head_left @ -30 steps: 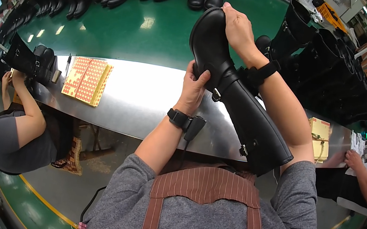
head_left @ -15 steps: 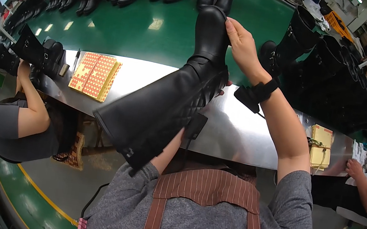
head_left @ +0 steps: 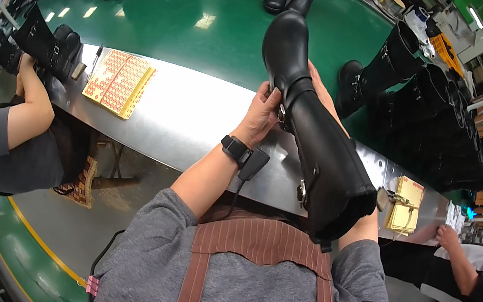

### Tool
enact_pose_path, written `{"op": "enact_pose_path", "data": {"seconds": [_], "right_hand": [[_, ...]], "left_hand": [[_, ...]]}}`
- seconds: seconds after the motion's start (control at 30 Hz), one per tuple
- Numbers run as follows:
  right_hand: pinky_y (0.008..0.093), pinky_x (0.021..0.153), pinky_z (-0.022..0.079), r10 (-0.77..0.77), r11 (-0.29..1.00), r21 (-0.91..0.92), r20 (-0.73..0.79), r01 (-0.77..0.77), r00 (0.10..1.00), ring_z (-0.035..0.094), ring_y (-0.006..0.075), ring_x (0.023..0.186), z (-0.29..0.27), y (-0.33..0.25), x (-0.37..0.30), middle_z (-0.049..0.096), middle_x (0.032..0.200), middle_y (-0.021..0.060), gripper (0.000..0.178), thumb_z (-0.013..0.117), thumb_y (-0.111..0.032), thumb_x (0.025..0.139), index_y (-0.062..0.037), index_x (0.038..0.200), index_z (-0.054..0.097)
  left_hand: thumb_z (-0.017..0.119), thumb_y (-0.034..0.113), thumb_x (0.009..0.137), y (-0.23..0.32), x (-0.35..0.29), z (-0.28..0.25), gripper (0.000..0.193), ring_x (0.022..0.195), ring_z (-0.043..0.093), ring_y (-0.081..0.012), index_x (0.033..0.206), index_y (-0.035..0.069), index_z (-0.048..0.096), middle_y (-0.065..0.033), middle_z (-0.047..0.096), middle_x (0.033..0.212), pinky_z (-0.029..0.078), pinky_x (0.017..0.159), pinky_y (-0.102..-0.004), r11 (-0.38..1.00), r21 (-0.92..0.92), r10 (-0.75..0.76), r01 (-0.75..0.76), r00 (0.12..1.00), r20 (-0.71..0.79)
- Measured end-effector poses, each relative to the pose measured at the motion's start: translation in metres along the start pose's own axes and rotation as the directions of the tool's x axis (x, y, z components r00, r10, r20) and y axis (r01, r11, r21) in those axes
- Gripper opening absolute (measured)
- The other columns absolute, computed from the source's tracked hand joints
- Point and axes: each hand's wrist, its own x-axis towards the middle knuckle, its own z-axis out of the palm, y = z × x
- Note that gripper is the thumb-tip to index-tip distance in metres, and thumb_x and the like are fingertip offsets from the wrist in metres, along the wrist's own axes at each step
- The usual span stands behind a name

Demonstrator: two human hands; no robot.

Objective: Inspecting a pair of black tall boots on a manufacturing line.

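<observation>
A tall black leather boot is held up over the metal strip of the workbench, its rounded toe pointing away from me and its open top slanting down to the right. Two buckles show along its left side. My left hand pinches the boot's edge near the ankle strap, thumb and fingers pressed together beside the upper buckle. Behind the boot is my right hand, gripping it from the far right side; most of its fingers are hidden by the leather.
Printed yellow card stacks lie on the metal edge at left, and another tied stack at right. Black boots crowd the right side; more stand along the far green bench. Co-workers sit on both sides.
The boot has swung round: its shaft now slants to the lower right instead of the lower left. My left hand has come into view at the ankle; my right hand has slid from toe to behind.
</observation>
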Motion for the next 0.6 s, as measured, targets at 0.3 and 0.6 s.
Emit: {"op": "enact_pose_path", "data": {"seconds": [0.3,0.6], "right_hand": [[0.0276,0.1,0.037,0.118,0.964,0.247,-0.068,-0.098,0.991,0.049,0.0119,0.116,-0.003,0.01,-0.009,0.052,0.128,0.006,0.065,0.041,-0.048,0.1,-0.0103,0.15,0.024],[0.0333,0.101,0.037,0.1,0.993,0.076,-0.189,-0.087,0.977,0.045,0.0228,0.124,-0.013,-0.005,-0.001,0.042,0.138,0.019,0.068,0.051,-0.038,0.098,-0.0073,0.149,0.019]], "left_hand": [[0.072,0.034,0.084,0.001,-0.003,0.003,0.05,0.112,0.053,-0.0168,0.12,0.01,0.046,-0.0031,0.055,0.119,0.046,0.095,-0.0351,0.999,0.039,0.004,-0.007,0.998,0.066],[0.066,0.042,0.087,0.002,-0.004,-0.007,0.062,0.108,0.057,-0.0138,0.133,0.011,0.041,-0.0023,0.058,0.118,0.05,0.09,-0.0326,0.98,0.011,-0.201,0.2,0.979,0.038]]}}
